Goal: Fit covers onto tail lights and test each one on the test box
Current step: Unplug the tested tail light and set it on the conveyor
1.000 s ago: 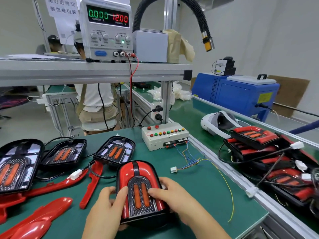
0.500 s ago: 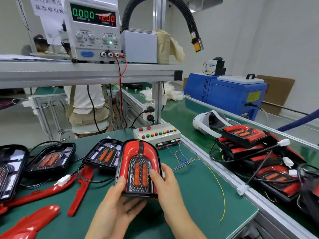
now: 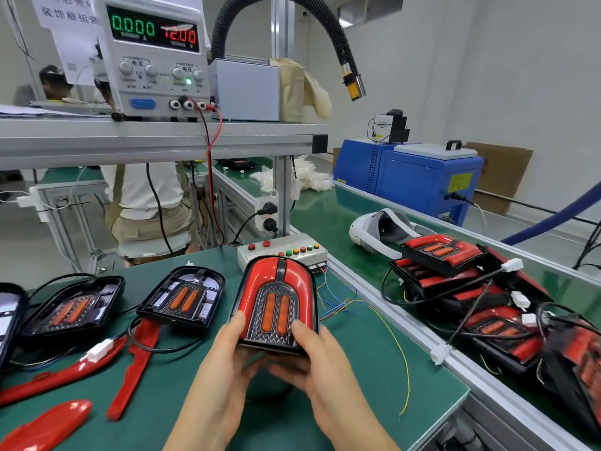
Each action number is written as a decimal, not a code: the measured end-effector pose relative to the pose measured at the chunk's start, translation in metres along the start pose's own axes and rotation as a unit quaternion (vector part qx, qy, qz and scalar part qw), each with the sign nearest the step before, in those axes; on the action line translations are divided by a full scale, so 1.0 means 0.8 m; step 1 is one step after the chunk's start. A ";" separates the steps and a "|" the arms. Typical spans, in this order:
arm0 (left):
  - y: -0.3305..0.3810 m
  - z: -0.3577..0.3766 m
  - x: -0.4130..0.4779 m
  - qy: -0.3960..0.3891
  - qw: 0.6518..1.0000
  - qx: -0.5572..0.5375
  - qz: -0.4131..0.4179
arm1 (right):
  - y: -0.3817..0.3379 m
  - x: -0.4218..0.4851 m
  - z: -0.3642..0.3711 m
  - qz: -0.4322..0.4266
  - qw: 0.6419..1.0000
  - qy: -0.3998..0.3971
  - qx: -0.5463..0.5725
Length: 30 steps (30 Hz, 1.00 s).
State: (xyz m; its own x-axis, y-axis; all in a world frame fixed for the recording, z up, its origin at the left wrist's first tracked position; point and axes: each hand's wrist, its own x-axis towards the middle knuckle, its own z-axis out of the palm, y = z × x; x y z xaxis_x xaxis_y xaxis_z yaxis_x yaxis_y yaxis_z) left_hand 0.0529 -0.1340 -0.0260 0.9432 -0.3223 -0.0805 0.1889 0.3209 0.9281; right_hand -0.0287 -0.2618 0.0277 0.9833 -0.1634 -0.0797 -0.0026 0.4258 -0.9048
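Though flat before, the tail light (image 3: pixel 276 297) is raised — left hand (image 3: pixel 224 366), right hand (image 3: pixel 317 362) fingers gripping it.

Power supply (image 3: pixel 153 56): "0.000" A, "12.00" V

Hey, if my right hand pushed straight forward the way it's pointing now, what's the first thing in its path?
Probably the test box: the right hand points away from you, gripping the covered tail light, whose top edge overlaps the box in view. Depth between them is unclear.
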 end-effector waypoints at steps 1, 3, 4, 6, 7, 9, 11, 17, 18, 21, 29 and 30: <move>0.002 0.007 0.003 -0.004 1.000 -0.004 0.000 | -0.005 0.003 -0.002 -0.015 1.000 0.012 0.006; 0.013 0.031 0.000 -0.026 1.000 -0.015 -0.005 | -0.018 0.011 -0.009 -0.046 0.998 0.039 0.019; 0.018 0.041 -0.001 -0.039 0.999 -0.028 -0.012 | -0.026 0.016 -0.014 -0.060 0.996 0.055 0.025; 0.024 0.061 -0.007 -0.049 0.997 -0.054 -0.016 | -0.044 0.029 -0.026 -0.086 0.991 0.096 0.029; 0.026 0.069 -0.008 -0.053 0.997 -0.059 -0.015 | -0.054 0.036 -0.033 -0.095 0.988 0.118 0.028; 0.031 0.091 -0.014 -0.063 0.997 -0.054 -0.013 | -0.073 0.051 -0.046 -0.110 0.981 0.155 0.027; 0.032 0.116 -0.011 -0.076 0.997 -0.034 -0.003 | -0.083 0.061 -0.054 -0.119 0.977 0.175 0.023; 0.044 0.169 0.006 -0.141 0.989 0.032 0.038 | -0.098 0.079 -0.076 -0.143 0.963 0.225 0.028; 0.043 0.173 0.009 -0.150 0.987 0.041 0.029 | -0.107 0.082 -0.081 -0.151 0.960 0.237 0.022; 0.037 0.183 0.015 -0.159 0.985 0.062 0.002 | -0.141 0.093 -0.096 -0.169 0.949 0.264 0.020; 0.008 0.195 0.027 -0.114 0.974 0.195 -0.019 | -0.215 0.097 -0.101 -0.168 0.960 0.209 0.073; 0.005 0.196 0.029 -0.104 0.975 0.195 -0.024 | -0.216 0.093 -0.097 -0.164 0.964 0.196 0.079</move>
State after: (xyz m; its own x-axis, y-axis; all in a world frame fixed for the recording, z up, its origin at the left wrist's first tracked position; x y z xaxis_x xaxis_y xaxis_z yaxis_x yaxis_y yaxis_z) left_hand 0.0328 -0.2797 0.0328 0.8526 -0.5150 -0.0890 0.0741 -0.0495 0.9960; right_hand 0.0311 -0.4166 0.1460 0.7824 -0.6224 0.0204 0.3546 0.4185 -0.8361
